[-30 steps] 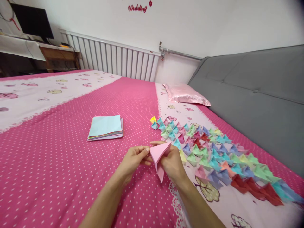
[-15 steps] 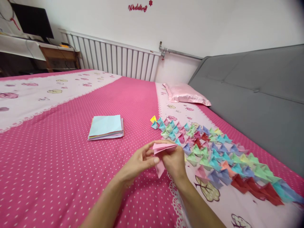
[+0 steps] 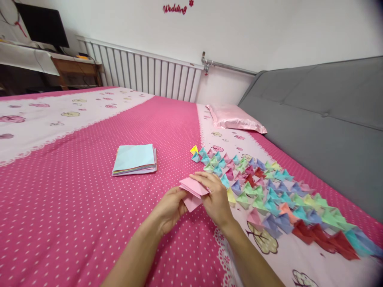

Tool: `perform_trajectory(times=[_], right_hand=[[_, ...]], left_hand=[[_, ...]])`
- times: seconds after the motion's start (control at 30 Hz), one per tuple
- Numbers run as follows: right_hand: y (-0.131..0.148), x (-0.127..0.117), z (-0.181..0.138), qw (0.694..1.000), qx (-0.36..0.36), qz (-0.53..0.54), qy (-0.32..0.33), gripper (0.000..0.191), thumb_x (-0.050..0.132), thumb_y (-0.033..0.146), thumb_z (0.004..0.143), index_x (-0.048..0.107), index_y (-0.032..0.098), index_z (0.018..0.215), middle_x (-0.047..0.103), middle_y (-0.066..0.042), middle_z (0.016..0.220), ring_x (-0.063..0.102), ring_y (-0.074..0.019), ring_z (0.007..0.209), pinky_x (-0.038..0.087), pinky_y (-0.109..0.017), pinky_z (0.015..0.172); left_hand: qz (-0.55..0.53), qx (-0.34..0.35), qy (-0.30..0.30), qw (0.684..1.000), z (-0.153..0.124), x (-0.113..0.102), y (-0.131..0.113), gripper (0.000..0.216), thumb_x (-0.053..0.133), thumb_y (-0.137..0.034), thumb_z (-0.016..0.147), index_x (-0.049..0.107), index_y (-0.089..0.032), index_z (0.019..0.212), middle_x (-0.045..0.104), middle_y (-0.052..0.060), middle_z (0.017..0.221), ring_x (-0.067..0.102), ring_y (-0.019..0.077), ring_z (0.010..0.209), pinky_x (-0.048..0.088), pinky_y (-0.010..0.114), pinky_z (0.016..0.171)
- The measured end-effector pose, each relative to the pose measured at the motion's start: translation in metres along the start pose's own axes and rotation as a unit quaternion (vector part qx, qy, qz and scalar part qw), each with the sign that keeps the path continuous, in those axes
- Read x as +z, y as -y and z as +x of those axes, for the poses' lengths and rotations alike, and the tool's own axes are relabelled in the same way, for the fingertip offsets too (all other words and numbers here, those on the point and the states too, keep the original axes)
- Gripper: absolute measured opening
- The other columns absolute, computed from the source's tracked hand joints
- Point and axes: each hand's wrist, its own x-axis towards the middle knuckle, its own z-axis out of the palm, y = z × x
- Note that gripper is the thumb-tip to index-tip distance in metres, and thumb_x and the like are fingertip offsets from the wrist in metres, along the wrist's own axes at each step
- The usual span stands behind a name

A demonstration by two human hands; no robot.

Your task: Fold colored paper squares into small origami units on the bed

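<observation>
Both hands hold a folded pink paper [image 3: 193, 192] just above the pink dotted bedspread [image 3: 74, 199]. My left hand [image 3: 169, 208] grips it from below and the left, fingers curled under it. My right hand [image 3: 214, 198] presses on it from above and the right, fingers laid over the top fold. Several small folded paper shapes in many colours [image 3: 269, 195] lie in rows to the right of my hands. A stack of square coloured paper sheets [image 3: 134, 159], light blue on top, rests to the upper left.
A pink satin pillow [image 3: 235, 118] lies at the head of the bed. The grey padded headboard [image 3: 323, 119] runs along the right. A white radiator [image 3: 140, 75] stands behind the bed, with a desk and dark monitor [image 3: 43, 26] at far left.
The pink paper went from an upright pointed shape to a flatter folded packet. Both hands closed in on it and shifted slightly left and down.
</observation>
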Motion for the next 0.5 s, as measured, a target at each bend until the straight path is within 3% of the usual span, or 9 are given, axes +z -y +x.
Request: perform_trajectory(times=[0.1, 0.2, 0.37, 0.5], right_hand=[[-0.002, -0.002, 0.002, 0.998, -0.024, 0.015, 0.05, 0.055, 0.04, -0.001, 0.069, 0.055, 0.029, 0.113, 0.05, -0.002, 0.119, 0.044, -0.018, 0.11, 0.033, -0.035, 0.095], [0.0, -0.006, 0.002, 0.994, -0.031, 0.039, 0.098, 0.057, 0.039, 0.002, 0.069, 0.05, 0.029, 0.118, 0.039, -0.001, 0.13, 0.035, -0.0189, 0.12, 0.026, -0.038, 0.1], [-0.001, -0.016, 0.003, 0.982, -0.051, 0.085, 0.158, 0.053, 0.047, 0.022, 0.073, 0.041, 0.029, 0.125, 0.02, 0.0, 0.142, 0.023, -0.0269, 0.127, 0.021, -0.046, 0.101], [-0.002, -0.02, 0.004, 0.98, -0.069, 0.082, 0.169, 0.052, 0.047, 0.04, 0.075, 0.04, 0.03, 0.125, 0.015, 0.0, 0.144, 0.02, -0.0294, 0.128, 0.021, -0.05, 0.1]], left_hand=[[-0.074, 0.004, -0.015, 0.997, -0.002, 0.002, -0.007, 0.027, 0.04, -0.004, 0.08, 0.059, -0.006, 0.099, 0.066, 0.011, 0.084, 0.062, 0.0174, 0.077, 0.048, 0.025, 0.073], [-0.124, 0.004, 0.008, 0.992, -0.001, 0.0, -0.011, 0.03, 0.039, -0.006, 0.081, 0.054, -0.007, 0.107, 0.066, 0.011, 0.088, 0.062, 0.0179, 0.081, 0.047, 0.027, 0.078], [-0.187, -0.044, 0.101, 0.976, -0.001, -0.011, -0.016, 0.038, 0.038, -0.003, 0.069, 0.053, -0.004, 0.104, 0.066, 0.01, 0.086, 0.06, 0.0199, 0.089, 0.045, 0.03, 0.084], [-0.201, -0.03, 0.156, 0.967, -0.005, -0.013, -0.018, 0.038, 0.044, -0.011, 0.066, 0.054, -0.006, 0.101, 0.065, 0.01, 0.09, 0.056, 0.0229, 0.097, 0.043, 0.033, 0.088]])
